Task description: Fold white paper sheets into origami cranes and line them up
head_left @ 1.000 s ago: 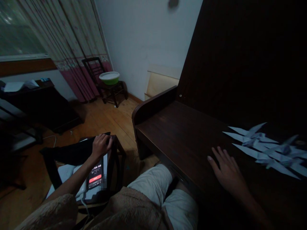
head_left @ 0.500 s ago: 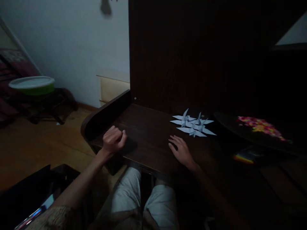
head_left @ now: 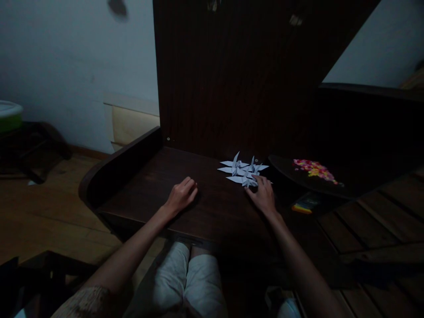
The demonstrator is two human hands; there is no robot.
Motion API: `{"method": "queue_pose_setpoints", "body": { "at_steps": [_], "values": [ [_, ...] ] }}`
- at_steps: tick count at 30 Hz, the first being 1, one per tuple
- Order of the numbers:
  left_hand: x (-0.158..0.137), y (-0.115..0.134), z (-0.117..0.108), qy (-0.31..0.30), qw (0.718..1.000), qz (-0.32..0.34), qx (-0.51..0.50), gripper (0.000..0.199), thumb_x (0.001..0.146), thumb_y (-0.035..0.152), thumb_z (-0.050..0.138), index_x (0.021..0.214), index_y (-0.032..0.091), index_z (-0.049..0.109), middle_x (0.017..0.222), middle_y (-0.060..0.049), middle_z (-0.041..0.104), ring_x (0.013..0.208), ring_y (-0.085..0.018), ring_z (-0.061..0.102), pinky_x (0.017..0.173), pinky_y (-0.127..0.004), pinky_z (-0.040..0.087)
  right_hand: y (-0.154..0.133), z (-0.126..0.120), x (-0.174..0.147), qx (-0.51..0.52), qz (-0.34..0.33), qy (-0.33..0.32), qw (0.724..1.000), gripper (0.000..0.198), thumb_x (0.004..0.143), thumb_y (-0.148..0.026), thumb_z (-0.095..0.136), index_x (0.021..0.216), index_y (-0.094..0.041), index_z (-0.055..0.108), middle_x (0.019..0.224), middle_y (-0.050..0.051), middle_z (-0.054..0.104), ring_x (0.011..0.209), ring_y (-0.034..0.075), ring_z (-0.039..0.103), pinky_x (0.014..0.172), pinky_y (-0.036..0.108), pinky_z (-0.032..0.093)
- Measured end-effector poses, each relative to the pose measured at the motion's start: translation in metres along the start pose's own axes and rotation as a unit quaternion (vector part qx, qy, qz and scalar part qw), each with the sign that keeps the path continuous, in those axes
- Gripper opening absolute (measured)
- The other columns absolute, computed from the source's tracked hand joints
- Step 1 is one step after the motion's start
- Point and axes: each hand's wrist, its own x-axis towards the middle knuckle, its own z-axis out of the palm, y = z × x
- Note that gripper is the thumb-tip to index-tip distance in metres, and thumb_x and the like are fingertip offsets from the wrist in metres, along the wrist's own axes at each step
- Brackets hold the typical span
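Observation:
Several folded white paper cranes [head_left: 233, 169] sit close together on the dark wooden desktop [head_left: 205, 205]. My right hand [head_left: 264, 196] is at the nearest crane [head_left: 247, 181], thumb and fingers apart on either side of its body and covering part of one wing. Whether the fingertips press on the paper is hard to make out in the dim light. To the left, my left hand [head_left: 181, 193] rests on the desktop with its fingers curled into a loose fist. Nothing shows in it, and its palm side is hidden.
Right of the cranes, a dark curved surface [head_left: 281, 165] bears a heap of small pink and yellow pieces [head_left: 314, 170]. Below it lies a yellow-edged packet [head_left: 303, 207]. A raised side panel [head_left: 115, 165] bounds the desk on the left, and a tall back panel [head_left: 232, 88] rises behind.
My right hand has moved forward to the nearest crane. My left hand has shifted right across the desktop, still curled. The view has turned to the right.

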Motion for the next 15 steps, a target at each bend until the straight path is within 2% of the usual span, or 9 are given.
{"method": "queue_pose_setpoints", "body": {
  "at_steps": [4, 8, 13, 15],
  "values": [
    [-0.014, 0.0, 0.006, -0.049, 0.997, -0.033, -0.047, 0.011, 0.086, 0.018, 0.045, 0.075, 0.02, 0.047, 0.073, -0.002, 0.052, 0.066, -0.013, 0.052, 0.059, -0.024, 0.04, 0.004, 0.015, 0.009, -0.011, -0.004, -0.055, 0.998, 0.034, 0.08, -0.023, 0.051, 0.111, -0.013, 0.059, 0.106, 0.015, 0.06, 0.1, 0.029, 0.053, 0.087, 0.04, 0.044],
    [-0.016, -0.003, 0.007, -0.042, 0.994, -0.066, -0.074, 0.015, 0.086, 0.019, 0.045, 0.071, 0.02, 0.045, 0.069, 0.0, 0.05, 0.064, -0.013, 0.05, 0.061, -0.025, 0.04, 0.003, 0.017, 0.013, 0.008, 0.005, -0.072, 0.997, 0.031, 0.078, -0.015, 0.045, 0.102, -0.01, 0.064, 0.099, 0.016, 0.064, 0.091, 0.026, 0.059, 0.084, 0.038, 0.045],
    [-0.014, -0.003, 0.005, -0.035, 0.989, -0.089, -0.111, 0.017, 0.086, 0.021, 0.046, 0.069, 0.02, 0.045, 0.069, 0.0, 0.05, 0.064, -0.013, 0.05, 0.062, -0.025, 0.04, -0.022, -0.015, 0.01, 0.103, 0.008, -0.057, 0.993, 0.027, 0.076, -0.02, 0.052, 0.096, -0.013, 0.068, 0.078, 0.008, 0.066, 0.067, 0.02, 0.059, 0.072, 0.036, 0.049],
    [-0.012, 0.0, 0.004, -0.029, 0.985, -0.107, -0.133, 0.014, 0.085, 0.023, 0.048, 0.072, 0.019, 0.048, 0.07, 0.0, 0.051, 0.065, -0.013, 0.051, 0.064, -0.026, 0.041, -0.039, -0.03, 0.006, 0.18, 0.015, -0.06, 0.982, 0.027, 0.076, -0.025, 0.057, 0.098, -0.014, 0.068, 0.08, 0.007, 0.066, 0.067, 0.018, 0.06, 0.071, 0.034, 0.05]
  ]
}}
